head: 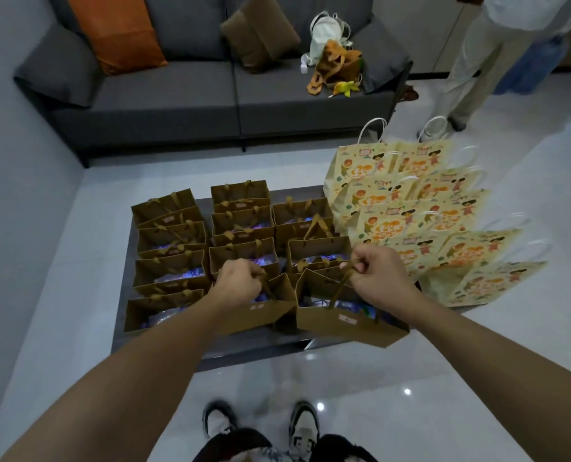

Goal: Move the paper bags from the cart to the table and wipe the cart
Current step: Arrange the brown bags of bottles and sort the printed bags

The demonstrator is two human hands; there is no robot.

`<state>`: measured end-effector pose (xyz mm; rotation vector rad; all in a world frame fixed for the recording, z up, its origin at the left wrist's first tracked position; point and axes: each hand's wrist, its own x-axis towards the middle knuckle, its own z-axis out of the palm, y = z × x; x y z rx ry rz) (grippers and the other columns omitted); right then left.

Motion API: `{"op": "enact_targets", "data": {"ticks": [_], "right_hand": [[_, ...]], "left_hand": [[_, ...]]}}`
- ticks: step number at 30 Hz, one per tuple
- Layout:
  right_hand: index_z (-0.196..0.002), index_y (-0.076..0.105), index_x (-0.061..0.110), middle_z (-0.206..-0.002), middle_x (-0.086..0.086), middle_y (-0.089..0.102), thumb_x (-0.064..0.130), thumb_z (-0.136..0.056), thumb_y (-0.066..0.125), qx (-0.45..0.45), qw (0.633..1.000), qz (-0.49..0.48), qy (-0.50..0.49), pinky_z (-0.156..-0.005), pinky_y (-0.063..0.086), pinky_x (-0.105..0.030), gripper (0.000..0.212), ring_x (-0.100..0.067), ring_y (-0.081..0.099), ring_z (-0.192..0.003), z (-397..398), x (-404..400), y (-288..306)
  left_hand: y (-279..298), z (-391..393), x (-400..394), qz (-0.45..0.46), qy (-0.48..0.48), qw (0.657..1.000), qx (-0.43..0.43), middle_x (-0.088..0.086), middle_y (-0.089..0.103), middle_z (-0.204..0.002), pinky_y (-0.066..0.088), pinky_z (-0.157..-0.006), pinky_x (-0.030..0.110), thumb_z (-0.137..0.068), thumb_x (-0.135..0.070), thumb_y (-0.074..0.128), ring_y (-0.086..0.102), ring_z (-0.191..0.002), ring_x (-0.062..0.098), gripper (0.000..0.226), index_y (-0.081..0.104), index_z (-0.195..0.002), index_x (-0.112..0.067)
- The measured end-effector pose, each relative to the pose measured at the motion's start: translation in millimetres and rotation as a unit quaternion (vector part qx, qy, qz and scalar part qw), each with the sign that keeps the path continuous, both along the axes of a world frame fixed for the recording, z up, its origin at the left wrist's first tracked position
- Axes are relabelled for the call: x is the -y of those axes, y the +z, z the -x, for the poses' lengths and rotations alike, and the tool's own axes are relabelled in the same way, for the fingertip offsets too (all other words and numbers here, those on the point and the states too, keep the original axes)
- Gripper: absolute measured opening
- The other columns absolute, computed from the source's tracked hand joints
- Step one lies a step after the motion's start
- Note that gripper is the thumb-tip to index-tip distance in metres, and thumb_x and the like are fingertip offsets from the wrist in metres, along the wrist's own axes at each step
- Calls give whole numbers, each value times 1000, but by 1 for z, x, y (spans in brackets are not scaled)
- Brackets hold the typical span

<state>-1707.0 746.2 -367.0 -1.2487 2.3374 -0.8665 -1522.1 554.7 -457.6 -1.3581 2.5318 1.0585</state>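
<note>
Left hand (240,281) grips the handles of a brown bag (260,311), right hand (377,271) grips another bag (347,321) beside it, both at the table's (124,315) near edge.

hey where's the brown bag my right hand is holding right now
In the head view, the brown bag sits at the near right corner of the dark table, its handles pinched by your right hand, just left of the yellow cartoon bags.
</note>
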Motion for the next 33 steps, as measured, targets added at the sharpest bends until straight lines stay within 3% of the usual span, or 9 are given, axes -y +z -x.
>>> {"op": "enact_targets", "data": {"ticks": [5,8,11,15,20,22,26,30,33], "right_hand": [[-59,39,19,-59,3,44,-5,-80,68,3,1000,-5,-30,-61,50,-31,43,-17,47,-59,8,17,-4],[-59,37,19,-57,6,40,-6,-80,66,-1,999,-10,-42,-50,33,-17,44,-5,40,-55,8,29,-4],[-59,37,19,-57,7,40,-5,-81,66,2,998,-11,-62,-50,35,-13,44,0,44,-54,3,41,-2],[-60,40,14,-61,6,46,-13,-76,59,29,997,-10,-75,-52,37,-8,37,15,56,-67,-4,61,2],[-59,39,19,-60,3,44,-7,-76,62,9,996,-17,-83,-58,39,-31,38,-12,44,-62,-15,88,3],[-59,38,18,-61,0,44,-6,-76,61,6,996,-21,-81,-58,41,-34,38,-17,46,-63,-22,102,7],[-61,39,18,-64,-2,46,-6,-75,58,-2,997,-26,-73,-56,37,-31,33,-19,45,-65,-38,128,15],[-62,44,18,-67,-6,54,-2,-75,59,-27,997,-21,-63,-59,45,-39,28,-23,52,-68,-54,156,25],[-65,48,17,-68,-2,55,0,-76,61,-39,998,-21,-37,-60,45,-37,23,-21,52,-69,-66,180,38]], "left_hand": [[2,11,17,-12,-13,999,-28,-1,63,-110,53,-74,21,-97,-8,57,60,-90,8,29,70,-122,-17],[1,10,31,-28,-22,999,-33,-2,64,-106,56,-71,24,-97,-6,56,63,-88,11,28,71,-118,-17],[-6,3,42,-37,-52,998,-5,0,66,-95,52,-63,23,-96,-4,55,64,-82,13,25,73,-109,-15],[-21,-11,54,-65,-83,994,34,1,67,-100,57,-80,31,-96,-10,56,62,-92,14,22,75,-106,-16],[-23,-12,65,-111,-116,986,48,1,65,-109,53,-81,26,-97,-22,63,61,-98,13,18,69,-114,-18],[-10,-8,74,-123,-99,987,18,-1,65,-109,49,-75,20,-97,-21,64,61,-98,11,22,68,-118,-18],[23,-1,99,-122,-54,989,-65,0,64,-121,52,-90,29,-98,-20,62,60,-109,13,28,64,-126,-21],[58,-4,112,-144,-21,976,-162,-1,60,-127,48,-72,17,-92,-6,60,60,-105,12,42,62,-130,-24],[80,-10,116,-83,-123,974,-173,-5,53,-137,44,-99,31,-79,-13,68,47,-126,14,63,55,-139,-26]]}}
